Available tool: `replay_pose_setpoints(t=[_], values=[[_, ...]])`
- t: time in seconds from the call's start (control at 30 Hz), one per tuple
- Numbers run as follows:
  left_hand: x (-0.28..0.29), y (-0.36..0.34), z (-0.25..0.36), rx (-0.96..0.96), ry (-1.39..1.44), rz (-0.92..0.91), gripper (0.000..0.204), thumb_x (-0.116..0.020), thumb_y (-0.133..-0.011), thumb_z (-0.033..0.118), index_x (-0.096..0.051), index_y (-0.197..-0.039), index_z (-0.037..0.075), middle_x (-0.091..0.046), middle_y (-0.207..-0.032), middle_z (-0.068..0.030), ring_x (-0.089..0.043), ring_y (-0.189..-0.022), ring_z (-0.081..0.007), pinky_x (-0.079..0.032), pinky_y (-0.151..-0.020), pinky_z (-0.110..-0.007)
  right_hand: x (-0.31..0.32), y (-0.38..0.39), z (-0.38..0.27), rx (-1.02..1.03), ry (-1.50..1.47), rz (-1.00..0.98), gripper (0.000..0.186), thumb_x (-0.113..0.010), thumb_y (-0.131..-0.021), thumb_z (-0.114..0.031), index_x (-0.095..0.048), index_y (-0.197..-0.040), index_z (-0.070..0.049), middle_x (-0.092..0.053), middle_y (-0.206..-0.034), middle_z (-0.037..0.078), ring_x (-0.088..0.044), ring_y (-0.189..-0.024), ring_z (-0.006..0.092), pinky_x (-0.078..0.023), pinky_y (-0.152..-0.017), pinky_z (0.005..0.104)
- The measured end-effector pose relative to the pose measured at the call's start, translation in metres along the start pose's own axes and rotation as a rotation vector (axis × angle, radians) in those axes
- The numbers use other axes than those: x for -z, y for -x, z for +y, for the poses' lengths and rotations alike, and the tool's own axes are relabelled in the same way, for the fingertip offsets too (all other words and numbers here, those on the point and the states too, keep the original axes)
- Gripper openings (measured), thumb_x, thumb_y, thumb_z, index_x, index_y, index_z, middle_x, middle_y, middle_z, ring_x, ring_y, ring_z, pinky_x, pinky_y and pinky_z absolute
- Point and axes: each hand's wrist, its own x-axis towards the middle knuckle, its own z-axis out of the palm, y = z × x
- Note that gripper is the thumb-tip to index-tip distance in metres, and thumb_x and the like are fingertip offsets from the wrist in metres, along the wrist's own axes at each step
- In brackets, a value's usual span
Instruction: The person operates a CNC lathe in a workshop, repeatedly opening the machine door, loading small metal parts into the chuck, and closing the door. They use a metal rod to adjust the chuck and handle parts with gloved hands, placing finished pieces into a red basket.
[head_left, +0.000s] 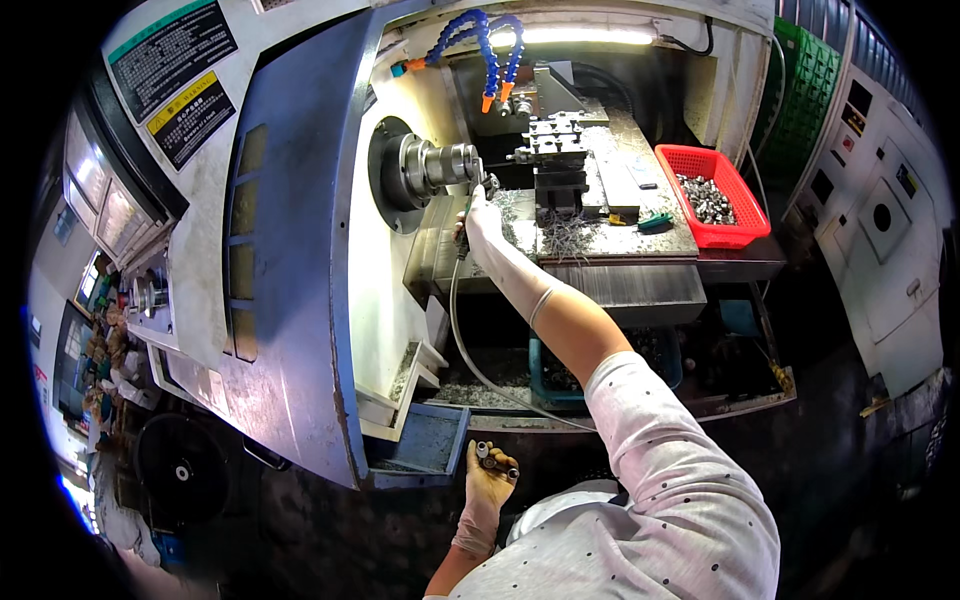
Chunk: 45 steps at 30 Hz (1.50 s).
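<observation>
Air gun point(462, 240) approx. vert. lengthwise, hose end point(460, 256) down, R fingers point(478, 203) gripping, L point(503, 460) gripping sleeves point(483, 450).

I wear a pale short-sleeved shirt point(680, 480) with small dark dots; thin whitish gloves point(513, 272) cover my hands point(483, 222).

I count two hands of my own: my right hand point(482, 212) at the upper centre of the frame, my left hand point(486, 494) at the lower centre. In my right is one dark handle point(462, 243) with one pale hose point(456, 320); in my left, at least two small metal parts point(483, 450). Near the top I find two blue segmented hoses point(491, 55), two orange nozzles point(488, 103) and one light bar point(580, 37). Centre-left there's one chuck point(397, 172); at upper right, one red basket point(743, 238) of metal pieces point(708, 203), too many for me to tally. Upper left: two labels point(172, 60).
</observation>
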Motion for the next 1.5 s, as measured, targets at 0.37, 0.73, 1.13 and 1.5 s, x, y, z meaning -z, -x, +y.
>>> replay_pose_setpoints(t=[0.37, 0.73, 1.13, 1.5], values=[[0.043, -0.003, 0.005, 0.017, -0.043, -0.039, 0.034, -0.054, -0.071, 0.046, -0.058, -0.073, 0.012, -0.054, -0.062, 0.0031, -0.053, -0.058, -0.0100, -0.044, -0.060, -0.029, 0.002, -0.005, -0.009, -0.011, 0.025, 0.011, 0.046, -0.035, -0.085, -0.047, -0.040, -0.068, -0.005, -0.041, -0.050, 0.005, -0.040, -0.035, 0.0170, -0.037, -0.033, 0.0313], [0.045, 0.009, 0.014, 0.100, 0.131, -0.141, 0.035, -0.057, -0.072, 0.040, -0.057, -0.088, 0.009, -0.046, -0.059, 0.0031, -0.049, -0.053, -0.0091, -0.043, -0.074, -0.031, -0.003, 0.003, -0.009, -0.091, -0.125, -0.037, 0.047, -0.035, -0.085, -0.044, -0.038, -0.063, -0.003, -0.039, -0.045, 0.006, -0.038, -0.031, 0.0177, -0.035, -0.031, 0.0304], [0.017, -0.015, 0.013, -0.176, 0.113, -0.207, 0.032, -0.051, -0.078, 0.042, -0.057, -0.082, 0.010, -0.058, -0.070, 0.0008, -0.055, -0.062, -0.0133, -0.044, -0.073, -0.031, 0.088, 0.135, -0.032, -0.166, 0.611, -0.787, 0.040, -0.033, -0.088, -0.037, -0.053, -0.080, -0.003, -0.057, -0.064, 0.007, -0.054, -0.061, 0.0143, -0.042, -0.059, 0.0298], [-0.030, -0.075, 0.007, -0.253, 0.174, -0.149, 0.024, -0.058, -0.077, 0.032, -0.058, -0.078, 0.009, -0.062, -0.075, -0.0016, -0.059, -0.066, -0.0118, -0.049, -0.069, -0.027, 0.240, 0.287, -0.011, -0.037, 1.193, -0.838, 0.028, -0.048, -0.082, -0.030, -0.050, -0.100, -0.008, -0.058, -0.079, 0.014, -0.056, -0.075, 0.0299, -0.044, -0.064, 0.0349]])
